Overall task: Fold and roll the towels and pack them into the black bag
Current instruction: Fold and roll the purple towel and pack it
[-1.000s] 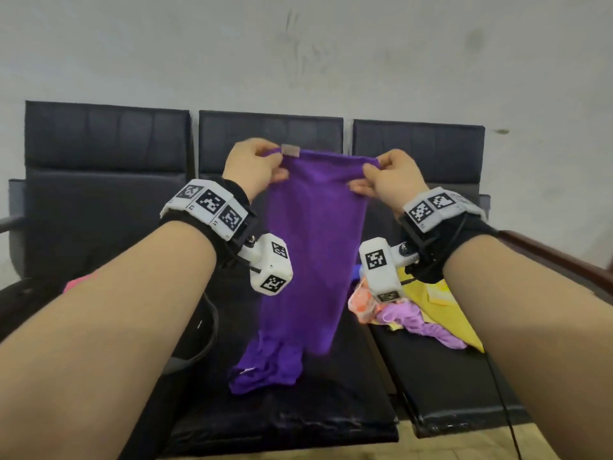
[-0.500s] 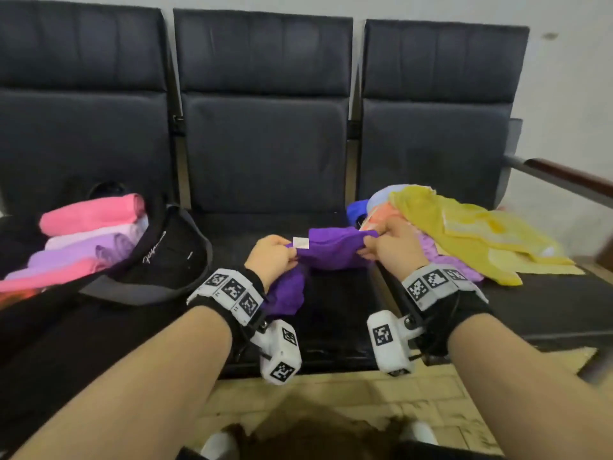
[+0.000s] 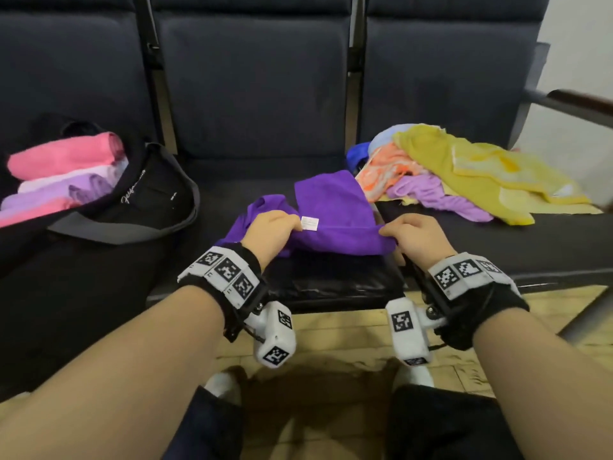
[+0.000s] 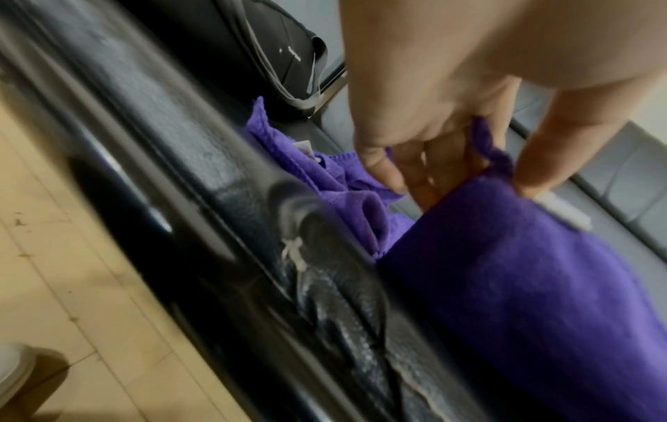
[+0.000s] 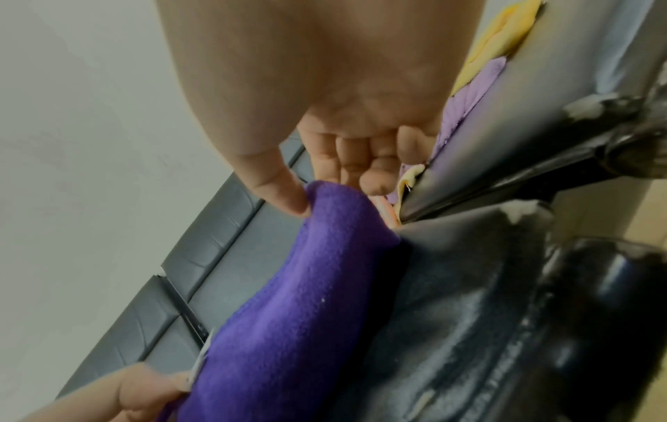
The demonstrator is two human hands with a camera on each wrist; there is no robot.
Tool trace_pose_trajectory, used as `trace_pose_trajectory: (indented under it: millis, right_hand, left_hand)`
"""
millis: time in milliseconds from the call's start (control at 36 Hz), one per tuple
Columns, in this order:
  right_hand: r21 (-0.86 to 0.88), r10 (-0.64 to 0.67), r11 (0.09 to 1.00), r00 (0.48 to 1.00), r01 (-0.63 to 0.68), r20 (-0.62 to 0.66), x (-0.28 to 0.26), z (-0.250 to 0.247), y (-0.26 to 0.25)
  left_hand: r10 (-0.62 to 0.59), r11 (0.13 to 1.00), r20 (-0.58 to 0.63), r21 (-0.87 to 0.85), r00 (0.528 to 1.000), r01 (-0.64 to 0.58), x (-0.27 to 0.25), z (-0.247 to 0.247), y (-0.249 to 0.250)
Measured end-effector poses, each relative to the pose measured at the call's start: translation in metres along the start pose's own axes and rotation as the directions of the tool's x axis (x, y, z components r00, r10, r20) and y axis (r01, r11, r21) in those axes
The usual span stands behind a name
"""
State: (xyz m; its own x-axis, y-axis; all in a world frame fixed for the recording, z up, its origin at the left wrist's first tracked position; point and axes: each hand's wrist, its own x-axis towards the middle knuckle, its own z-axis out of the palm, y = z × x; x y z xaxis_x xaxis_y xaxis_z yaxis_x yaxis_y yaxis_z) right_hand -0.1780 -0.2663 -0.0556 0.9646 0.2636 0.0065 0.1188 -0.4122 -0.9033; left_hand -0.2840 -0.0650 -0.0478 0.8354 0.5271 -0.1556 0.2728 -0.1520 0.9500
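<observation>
A dark purple towel (image 3: pixel 335 214) lies crumpled on the middle black seat, its near edge stretched between my hands. My left hand (image 3: pixel 275 227) pinches the left corner beside a white label (image 3: pixel 309 223); the wrist view shows thumb and fingers (image 4: pixel 433 160) nipping the purple towel (image 4: pixel 505 285). My right hand (image 3: pixel 411 235) pinches the right corner, thumb on top of the purple towel (image 5: pixel 288 299) in its wrist view. The open black bag (image 3: pixel 146 200) stands on the left seat with rolled pink and lilac towels (image 3: pixel 63 174) inside.
A heap of loose towels (image 3: pixel 464 171), yellow, orange, lilac and blue, covers the right seat. A wooden armrest (image 3: pixel 580 101) juts out at far right. The seat's front edge (image 3: pixel 331 293) runs just under my wrists, with tan floor tiles (image 3: pixel 331 327) below.
The purple towel hung upright from both hands a second ago. Both hands have brought it down onto the middle seat and drawn its held edge toward me.
</observation>
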Motion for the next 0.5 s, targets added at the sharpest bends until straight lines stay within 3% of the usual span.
trace_pose_trajectory:
  millis: [56,194,333,500]
  right_hand:
    - [-0.033,0.016,0.999,1.0,-0.016,0.016,-0.003,0.001,0.001]
    - [-0.185,0.128,0.976,0.991,-0.117,0.05,-0.009,0.007,0.004]
    - [-0.299,0.128,0.947,0.991,-0.115,0.025,-0.013,0.011,0.004]
    - [-0.376,0.197,0.909,0.98,-0.182,0.003,-0.018,0.007,0.0]
  left_hand:
    - [-0.024,0.999,0.018,0.041,1.0,0.023,0.003,0.0,-0.001]
    - [-0.11,0.943,0.069,0.324,0.992,0.082,0.004,0.0,-0.002]
    - [-0.213,0.909,0.066,0.38,0.975,0.173,0.006,-0.003,-0.006]
    - [-0.103,0.902,0.142,0.43,0.985,0.032,0.0,-0.001,-0.007]
